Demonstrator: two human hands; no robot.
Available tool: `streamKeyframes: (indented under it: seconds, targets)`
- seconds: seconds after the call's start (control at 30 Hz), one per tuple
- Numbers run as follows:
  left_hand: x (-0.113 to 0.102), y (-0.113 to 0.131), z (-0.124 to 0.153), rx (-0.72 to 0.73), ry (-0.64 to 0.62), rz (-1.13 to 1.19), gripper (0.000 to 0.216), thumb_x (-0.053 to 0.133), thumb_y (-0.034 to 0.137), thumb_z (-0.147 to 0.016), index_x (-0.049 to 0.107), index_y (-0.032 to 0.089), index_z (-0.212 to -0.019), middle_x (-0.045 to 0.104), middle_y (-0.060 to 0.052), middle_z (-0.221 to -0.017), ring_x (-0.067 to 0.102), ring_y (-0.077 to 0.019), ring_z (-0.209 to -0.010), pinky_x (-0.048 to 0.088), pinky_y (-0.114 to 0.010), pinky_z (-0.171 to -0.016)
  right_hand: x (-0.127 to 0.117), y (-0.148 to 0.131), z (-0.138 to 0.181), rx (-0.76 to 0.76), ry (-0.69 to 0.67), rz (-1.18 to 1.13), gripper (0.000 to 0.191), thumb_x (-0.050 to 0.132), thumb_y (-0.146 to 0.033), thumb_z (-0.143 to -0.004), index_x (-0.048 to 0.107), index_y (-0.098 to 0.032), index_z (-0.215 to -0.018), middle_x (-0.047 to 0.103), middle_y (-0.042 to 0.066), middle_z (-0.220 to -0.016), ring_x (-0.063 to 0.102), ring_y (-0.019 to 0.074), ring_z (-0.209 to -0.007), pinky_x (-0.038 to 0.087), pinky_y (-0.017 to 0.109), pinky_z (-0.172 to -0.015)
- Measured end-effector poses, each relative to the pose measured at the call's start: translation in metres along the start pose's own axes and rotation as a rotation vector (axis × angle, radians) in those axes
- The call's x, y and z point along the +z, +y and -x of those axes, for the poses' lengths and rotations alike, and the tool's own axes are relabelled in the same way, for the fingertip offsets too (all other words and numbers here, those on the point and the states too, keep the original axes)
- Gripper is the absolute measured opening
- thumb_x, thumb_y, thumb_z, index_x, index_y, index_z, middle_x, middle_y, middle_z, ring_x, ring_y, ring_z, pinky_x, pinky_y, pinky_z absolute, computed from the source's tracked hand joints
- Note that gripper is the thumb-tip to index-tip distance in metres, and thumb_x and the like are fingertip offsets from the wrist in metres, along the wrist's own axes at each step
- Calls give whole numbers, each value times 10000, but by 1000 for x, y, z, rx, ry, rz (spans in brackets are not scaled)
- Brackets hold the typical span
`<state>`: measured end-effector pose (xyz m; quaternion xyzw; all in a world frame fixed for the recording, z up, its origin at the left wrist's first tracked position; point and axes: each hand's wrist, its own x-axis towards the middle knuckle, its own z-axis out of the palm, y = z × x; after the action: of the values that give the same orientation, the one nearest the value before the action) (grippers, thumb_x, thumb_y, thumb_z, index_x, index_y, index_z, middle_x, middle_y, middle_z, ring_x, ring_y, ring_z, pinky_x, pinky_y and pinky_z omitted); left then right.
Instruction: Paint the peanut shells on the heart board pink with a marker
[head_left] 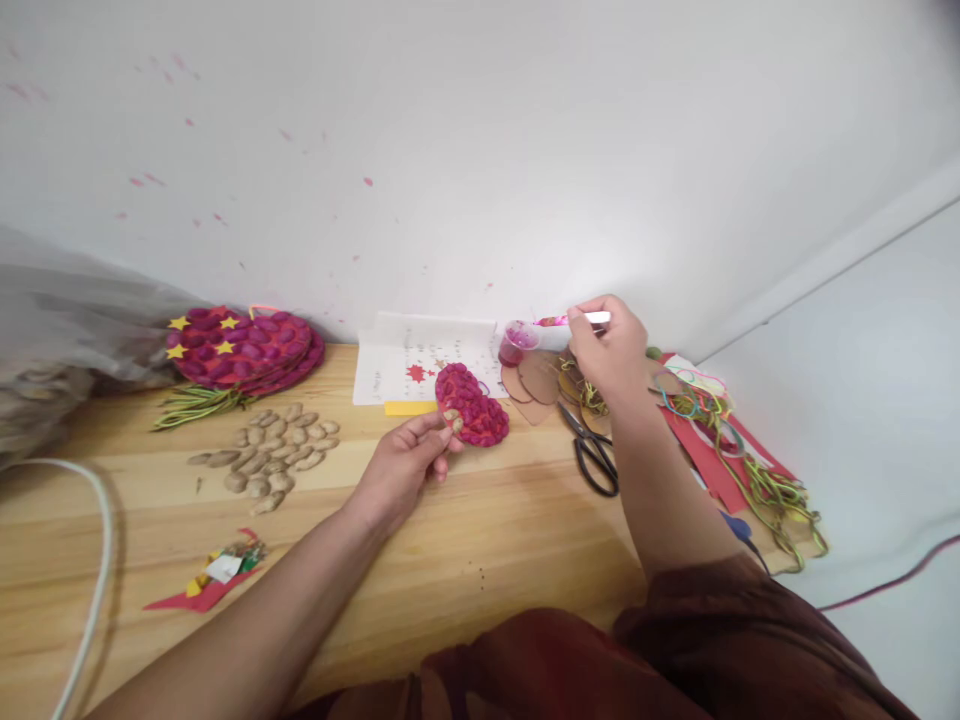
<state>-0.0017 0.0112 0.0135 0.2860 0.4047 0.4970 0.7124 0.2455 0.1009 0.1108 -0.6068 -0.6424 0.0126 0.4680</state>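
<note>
My left hand [409, 460] pinches the near edge of a small oval piece covered in magenta-painted peanut shells [471, 404], holding it just above the wooden table [480, 540]. My right hand [607, 345] is closed on a thin paintbrush [574, 320] with a white handle. The brush's pink tip points at a small clear cup of magenta paint [517, 342] by the wall. Both hands are about a hand's width apart.
Loose unpainted peanuts [274, 455] lie to the left, behind them a stack of finished magenta discs with yellow stars [244, 345]. Black scissors [592, 455], brown card ovals [532, 380], red paper and coloured cords [750, 470] crowd the right. A paint-spotted white sheet [409, 365] leans at the wall.
</note>
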Motion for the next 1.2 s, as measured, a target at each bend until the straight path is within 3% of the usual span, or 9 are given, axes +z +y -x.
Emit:
streamKeyframes:
  seconds: [0.23,0.6,0.9,1.2]
  targets:
    - [-1,-1,0,-13,38,-18,464,919,349,-609,729,124,-968,735,-63,-773,505,-65,-496,400,-206,-490,34,14,-13,83,-207,198,196,596,-400,-866,679,-222,-864,731,33,-787,609,201,-693,436,321,-690]
    - [1,1,2,-30,2,-22,388,885,314,-627,715,117,-915,754,-88,-799,494,-61,-479,384,-213,-484,53,11,-29,132,-407,479,231,607,-398,-889,729,-201,-898,777,116,-972,688,266,-913,480,345,-806]
    - [-2,-3,0,-13,-23,-58,460,888,369,-638,685,108,-957,767,-88,-799,494,-60,-473,381,-205,-470,56,11,-28,142,-444,525,224,597,-364,-898,739,-190,-905,786,120,-1026,703,262,-999,487,325,-890]
    - [-2,-5,-2,22,-7,-51,456,880,369,-648,669,121,-968,774,-83,-799,497,-61,-457,386,-207,-468,57,14,-28,130,-398,503,229,592,-392,-890,732,-211,-896,784,105,-979,694,275,-952,485,345,-847]
